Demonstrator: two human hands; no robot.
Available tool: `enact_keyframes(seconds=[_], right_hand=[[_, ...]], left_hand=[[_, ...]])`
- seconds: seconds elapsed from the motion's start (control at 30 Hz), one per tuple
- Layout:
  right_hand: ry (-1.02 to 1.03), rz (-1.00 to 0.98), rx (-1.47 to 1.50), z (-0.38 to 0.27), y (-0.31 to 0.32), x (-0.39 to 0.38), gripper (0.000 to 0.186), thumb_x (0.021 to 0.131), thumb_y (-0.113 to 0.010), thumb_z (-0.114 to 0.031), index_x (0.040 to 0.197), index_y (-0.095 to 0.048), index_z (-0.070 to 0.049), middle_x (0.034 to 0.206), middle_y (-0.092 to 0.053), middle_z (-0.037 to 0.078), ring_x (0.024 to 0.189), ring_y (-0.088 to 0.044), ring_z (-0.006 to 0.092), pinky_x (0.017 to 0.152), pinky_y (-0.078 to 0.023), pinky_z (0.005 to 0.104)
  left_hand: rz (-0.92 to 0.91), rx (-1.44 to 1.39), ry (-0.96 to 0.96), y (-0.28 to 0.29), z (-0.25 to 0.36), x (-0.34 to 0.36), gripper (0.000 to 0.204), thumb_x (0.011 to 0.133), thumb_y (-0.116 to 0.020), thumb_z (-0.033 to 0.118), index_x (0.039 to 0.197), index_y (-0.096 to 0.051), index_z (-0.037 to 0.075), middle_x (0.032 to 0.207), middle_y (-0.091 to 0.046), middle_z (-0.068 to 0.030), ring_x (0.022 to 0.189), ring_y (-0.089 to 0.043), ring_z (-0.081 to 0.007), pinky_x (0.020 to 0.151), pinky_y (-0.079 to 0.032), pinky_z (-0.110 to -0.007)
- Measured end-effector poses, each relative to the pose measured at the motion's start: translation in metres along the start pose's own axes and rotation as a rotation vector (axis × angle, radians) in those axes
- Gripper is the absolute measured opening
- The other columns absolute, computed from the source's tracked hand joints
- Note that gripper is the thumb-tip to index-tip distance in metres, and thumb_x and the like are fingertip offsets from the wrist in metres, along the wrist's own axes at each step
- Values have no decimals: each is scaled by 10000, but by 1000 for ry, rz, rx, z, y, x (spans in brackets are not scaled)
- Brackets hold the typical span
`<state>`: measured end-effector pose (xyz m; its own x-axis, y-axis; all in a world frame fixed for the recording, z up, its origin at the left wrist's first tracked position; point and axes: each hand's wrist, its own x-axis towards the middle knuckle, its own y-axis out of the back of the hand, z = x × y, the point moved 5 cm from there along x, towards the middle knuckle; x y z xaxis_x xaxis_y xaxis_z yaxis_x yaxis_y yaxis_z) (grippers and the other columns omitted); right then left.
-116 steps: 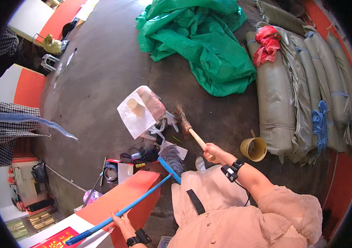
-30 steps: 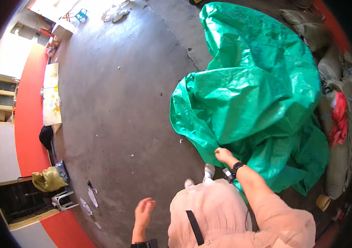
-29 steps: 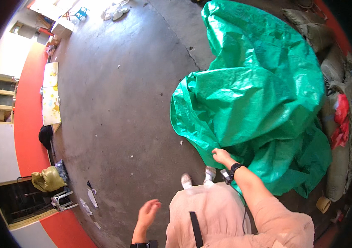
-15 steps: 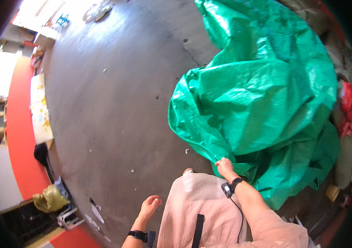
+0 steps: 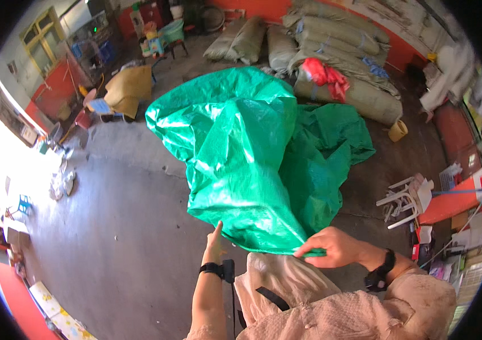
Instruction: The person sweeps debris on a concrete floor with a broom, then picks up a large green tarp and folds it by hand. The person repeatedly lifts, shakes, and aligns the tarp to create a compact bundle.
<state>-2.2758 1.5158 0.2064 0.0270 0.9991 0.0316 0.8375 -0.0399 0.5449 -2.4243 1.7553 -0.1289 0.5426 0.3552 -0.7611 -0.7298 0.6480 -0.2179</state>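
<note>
From over here, going left to right: a blue stool sits by the bright left edge of the floor. Then comes the left hand. Half a second ago it hung over the floor, apart from everything; now it reaches forward to the left part of the near edge of the green sheet. The person has turned, too, so the sheet lies straight ahead rather than off to the right. To my eye that puts both hands at one edge instead of a single hand doing all the handling.

The left fingertips point at the sheet's border, at it or just short; I can't tell whether they touch or pinch. The sheet spreads away from them in crumpled folds toward the floor's far edge. Further right, the right hand has its fingers clamped on the gathered near edge, just in front of the pale pink skirt. Beyond, the rolled bundles line the far edge, near the sheet's right portion, with a yellow basket and white stool at right.
</note>
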Motion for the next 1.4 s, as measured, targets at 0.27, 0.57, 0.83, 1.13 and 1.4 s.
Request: enact_keyframes(seconds=[0.27, 0.57, 0.83, 1.13, 1.4], right_hand=[[193, 13, -74, -197, -48, -150, 182, 713, -650, -40, 882, -658, -108, 690, -621, 32, 574, -597, 189, 495, -438, 296], [106, 383, -331, -289, -88, -294, 214, 680, -638, -19, 884, -628, -83, 668, -614, 41, 559, -586, 216, 492, -441, 309], [139, 362, -330, -285, -244, -306, 348, 701, -671, -122, 1024, -542, -142, 757, -569, 37, 666, -577, 243, 562, -449, 364], [-557, 1192, -365, -33, -332, -400, 517, 732, -654, -190, 1192, -465, -49, 1121, -474, 190, 1007, -488, 386, 905, -396, 473], [-753, 1076, 2453, 101, -436, -385, 1035, 755, -317, -768, 1375, 234, -149, 1464, 102, 210, 1330, 7, 465, 1022, -120, 644]], left_hand=[[-713, -882, -274, -27, -92, -54, 415, 838, -567, 328, 1130, -503, 40, 1047, -574, -74, 931, -558, -211, 802, -485, -401], [180, 415, -566, -61, -80, -351, 623, 735, -659, 113, 1243, -334, -41, 925, -572, -154, 807, -585, -247, 680, -506, -359], [-326, 1251, -1675, -150, -143, -557, 555, 552, -672, 85, 1091, -539, 87, 1134, -556, -106, 1067, -524, -295, 897, -424, -423], [77, 1158, -1515, -116, -153, -600, 276, 640, -575, 2, 911, -535, 37, 786, -589, -151, 694, -580, -368, 587, -467, -368], [168, 1384, -1474, -127, -116, -614, 515, 596, -638, 46, 1089, -489, 55, 1017, -568, -134, 846, -579, -353, 652, -492, -403]])
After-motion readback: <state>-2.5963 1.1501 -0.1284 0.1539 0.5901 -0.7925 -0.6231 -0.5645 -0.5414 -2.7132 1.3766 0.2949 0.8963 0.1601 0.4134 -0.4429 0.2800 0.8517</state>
